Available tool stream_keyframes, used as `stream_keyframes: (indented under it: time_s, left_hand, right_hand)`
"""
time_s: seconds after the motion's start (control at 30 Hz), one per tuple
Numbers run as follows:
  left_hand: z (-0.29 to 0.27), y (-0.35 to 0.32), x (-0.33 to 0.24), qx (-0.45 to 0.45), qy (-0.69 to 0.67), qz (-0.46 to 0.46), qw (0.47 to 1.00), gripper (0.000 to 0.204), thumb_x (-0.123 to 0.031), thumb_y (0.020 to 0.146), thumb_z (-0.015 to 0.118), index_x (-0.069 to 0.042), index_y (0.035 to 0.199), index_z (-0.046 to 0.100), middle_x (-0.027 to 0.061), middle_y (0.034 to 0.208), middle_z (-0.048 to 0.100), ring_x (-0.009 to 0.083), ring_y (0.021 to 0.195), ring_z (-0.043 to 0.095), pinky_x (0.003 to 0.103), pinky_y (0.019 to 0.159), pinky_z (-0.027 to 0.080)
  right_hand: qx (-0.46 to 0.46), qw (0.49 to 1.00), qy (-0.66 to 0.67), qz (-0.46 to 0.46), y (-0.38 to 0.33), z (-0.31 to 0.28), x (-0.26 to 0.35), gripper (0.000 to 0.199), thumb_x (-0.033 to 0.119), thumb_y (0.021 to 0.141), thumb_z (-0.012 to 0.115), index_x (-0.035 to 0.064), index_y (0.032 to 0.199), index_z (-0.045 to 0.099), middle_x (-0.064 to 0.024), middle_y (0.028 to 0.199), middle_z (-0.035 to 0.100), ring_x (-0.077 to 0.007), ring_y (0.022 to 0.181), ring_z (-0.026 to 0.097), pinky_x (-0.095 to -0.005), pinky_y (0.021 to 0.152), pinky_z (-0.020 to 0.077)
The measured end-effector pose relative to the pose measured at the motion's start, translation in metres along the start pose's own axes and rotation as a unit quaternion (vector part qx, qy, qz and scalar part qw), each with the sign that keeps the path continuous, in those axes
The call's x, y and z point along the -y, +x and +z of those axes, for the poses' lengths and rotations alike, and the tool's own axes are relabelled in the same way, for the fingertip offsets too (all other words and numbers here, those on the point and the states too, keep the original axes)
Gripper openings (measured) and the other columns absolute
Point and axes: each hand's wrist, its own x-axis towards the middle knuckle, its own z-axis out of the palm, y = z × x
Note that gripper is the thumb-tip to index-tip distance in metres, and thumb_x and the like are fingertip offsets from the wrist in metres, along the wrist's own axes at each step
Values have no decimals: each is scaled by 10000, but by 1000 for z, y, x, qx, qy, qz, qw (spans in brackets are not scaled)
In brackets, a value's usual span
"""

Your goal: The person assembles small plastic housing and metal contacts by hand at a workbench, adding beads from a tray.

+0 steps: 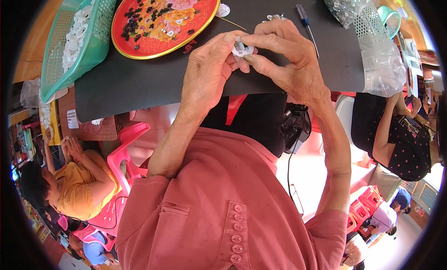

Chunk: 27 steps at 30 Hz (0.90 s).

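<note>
Over the dark tabletop, both my hands meet at a small white plastic part [241, 50]. My left hand [207, 67] pinches it from the left between thumb and fingers. From the right, the thumb and forefinger of my right hand [291, 56] close on the same part. Its finer details are partly covered by my fingertips. Beyond my left hand lies a round red tray [122, 30] with a flower pattern and a gold rim, holding many tiny black pieces [139, 19]. A screwdriver [305, 21] rests to the right of my right hand.
A green plastic basket [86, 65] of white parts [77, 37] stands at the left. Clear plastic bags [379, 60] lie at the right edge, by small metallic pieces [274, 17] and a thin stick [232, 23]. People sit on both sides, one in yellow [88, 186], near pink chairs [123, 153].
</note>
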Motion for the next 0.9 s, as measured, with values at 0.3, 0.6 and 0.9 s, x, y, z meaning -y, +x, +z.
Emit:
stream_keyframes:
  time_s: [0.3, 0.6, 0.9]
  left_hand:
    - [1, 2, 0, -4, 34, -6, 999, 347, -242, 986, 440, 62, 1079, 578, 91, 911, 623, 130, 728, 572, 260, 685, 487]
    - [2, 0, -1, 3, 58, -15, 998, 354, -259, 989, 412, 42, 1009, 598, 66, 882, 612, 120, 737, 561, 249, 700, 478]
    - [1, -1, 2, 23, 91, 3, 996, 353, -262, 993, 403, 28, 1011, 603, 51, 859, 606, 104, 733, 533, 243, 701, 463]
  right_hand:
    - [-8, 999, -12, -48, 10, -4, 2, 355, 55, 659, 726, 109, 1004, 662, -39, 846, 604, -207, 774, 543, -323, 721, 439]
    - [52, 997, -9, -51, 12, -9, 2, 381, 51, 643, 726, 101, 1012, 647, -26, 813, 605, -215, 763, 542, -336, 724, 440]
    - [81, 993, -59, -56, 15, -13, 6, 460, 52, 632, 755, 88, 1075, 638, -39, 921, 656, -211, 752, 584, -320, 704, 496]
